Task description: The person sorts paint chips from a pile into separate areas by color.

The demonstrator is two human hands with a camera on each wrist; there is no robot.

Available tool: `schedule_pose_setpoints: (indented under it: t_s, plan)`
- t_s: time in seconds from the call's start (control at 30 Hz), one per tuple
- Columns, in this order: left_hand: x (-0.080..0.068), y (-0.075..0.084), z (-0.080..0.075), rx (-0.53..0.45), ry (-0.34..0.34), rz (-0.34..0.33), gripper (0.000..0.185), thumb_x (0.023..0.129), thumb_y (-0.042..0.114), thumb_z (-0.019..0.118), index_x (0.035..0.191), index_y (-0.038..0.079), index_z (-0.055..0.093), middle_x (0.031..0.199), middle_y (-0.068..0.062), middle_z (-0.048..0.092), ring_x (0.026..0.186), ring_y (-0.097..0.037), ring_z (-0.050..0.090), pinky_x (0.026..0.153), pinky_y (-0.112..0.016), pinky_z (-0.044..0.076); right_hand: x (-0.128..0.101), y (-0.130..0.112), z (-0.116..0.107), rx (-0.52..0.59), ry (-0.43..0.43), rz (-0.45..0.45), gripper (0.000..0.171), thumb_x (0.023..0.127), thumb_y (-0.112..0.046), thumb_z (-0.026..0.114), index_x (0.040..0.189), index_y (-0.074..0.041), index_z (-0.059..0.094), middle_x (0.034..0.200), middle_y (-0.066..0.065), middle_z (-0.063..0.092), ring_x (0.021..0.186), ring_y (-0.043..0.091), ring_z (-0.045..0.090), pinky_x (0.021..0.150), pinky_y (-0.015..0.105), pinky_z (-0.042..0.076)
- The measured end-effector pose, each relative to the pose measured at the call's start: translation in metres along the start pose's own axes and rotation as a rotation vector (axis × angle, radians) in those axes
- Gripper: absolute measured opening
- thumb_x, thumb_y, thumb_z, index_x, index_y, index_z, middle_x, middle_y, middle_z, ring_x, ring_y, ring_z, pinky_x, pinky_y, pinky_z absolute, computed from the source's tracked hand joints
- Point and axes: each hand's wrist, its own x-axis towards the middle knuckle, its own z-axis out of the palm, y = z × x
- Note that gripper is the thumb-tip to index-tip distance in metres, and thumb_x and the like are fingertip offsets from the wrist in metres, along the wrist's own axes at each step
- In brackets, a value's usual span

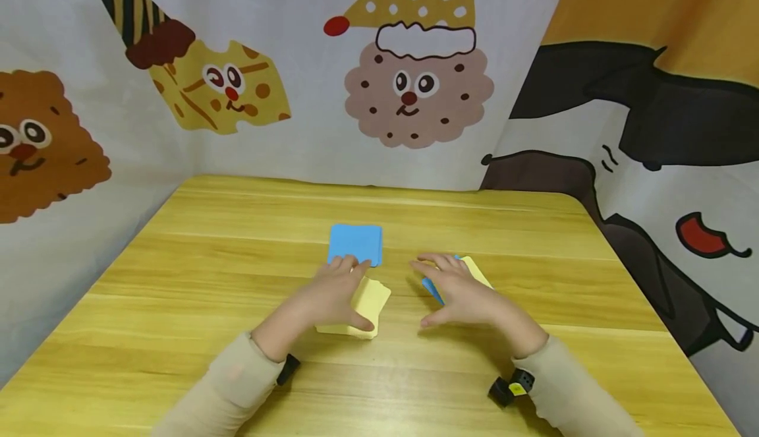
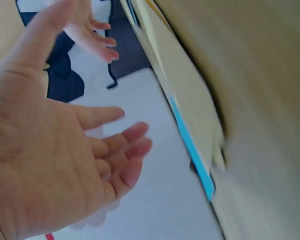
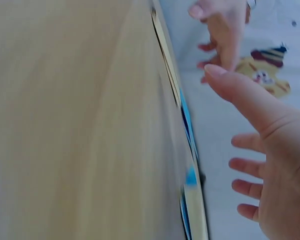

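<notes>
My left hand (image 1: pixel 332 295) hovers over a loose stack of yellow paper pieces (image 1: pixel 372 302), its fingers spread and relaxed. Farther back, just past those fingertips, lies a neat stack of blue paper pieces (image 1: pixel 356 242). My right hand (image 1: pixel 462 289) is above a mixed pile, from which a yellow piece (image 1: pixel 476 272) and a blue piece (image 1: pixel 433 290) stick out; the hand hides the rest. Nothing is held in the left palm (image 2: pixel 45 160) in the left wrist view. In the right wrist view the right hand's fingers (image 3: pixel 247 165) are apart and hold nothing.
All the paper lies on a wooden table (image 1: pixel 249 226). A printed curtain (image 1: pixel 308 134) with cartoon figures hangs behind and beside it. Black wrist cameras sit under the left sleeve (image 1: pixel 243 371) and the right sleeve (image 1: pixel 563 378).
</notes>
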Motion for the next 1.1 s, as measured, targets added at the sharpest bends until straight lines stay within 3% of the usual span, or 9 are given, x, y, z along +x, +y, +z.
schedule_pose_setpoints:
  t_s: [0.3,0.57,0.83,1.1]
  plan:
    - [0.021,0.036,0.014,0.016,0.033,0.019,0.114,0.067,0.061,0.078,0.148,-0.002,0.028,0.136,-0.015,0.041,0.121,-0.03,0.037,0.1,-0.045,0.033,-0.03,0.04,-0.017,0.055,0.023,0.015,0.105,0.061,-0.041,0.089,0.147,-0.009,0.039,0.15,0.012,0.03,0.133,0.034,0.024,0.099,0.063,0.026]
    - [0.052,0.071,0.03,0.034,0.052,0.014,0.112,0.069,0.065,0.074,0.149,0.001,0.028,0.143,-0.014,0.036,0.128,-0.03,0.033,0.105,-0.047,0.03,-0.045,0.066,-0.027,0.083,0.018,0.045,0.106,0.061,-0.044,0.088,0.147,-0.008,0.038,0.15,0.015,0.029,0.132,0.04,0.025,0.096,0.068,0.023]
    - [0.081,0.086,0.046,0.106,0.015,-0.043,0.115,0.069,0.072,0.068,0.149,0.001,0.028,0.145,-0.014,0.036,0.128,-0.029,0.035,0.103,-0.044,0.034,-0.049,0.085,-0.029,0.104,-0.036,0.062,0.107,0.062,-0.047,0.087,0.148,-0.009,0.035,0.152,0.018,0.024,0.134,0.044,0.019,0.096,0.072,0.015]
    - [0.092,0.09,0.055,0.108,-0.013,-0.077,0.117,0.066,0.073,0.069,0.149,0.001,0.028,0.141,-0.012,0.039,0.125,-0.025,0.036,0.105,-0.041,0.032,-0.046,0.095,-0.031,0.126,-0.083,0.071,0.106,0.064,-0.045,0.086,0.149,-0.008,0.034,0.153,0.018,0.022,0.135,0.045,0.016,0.096,0.073,0.012]
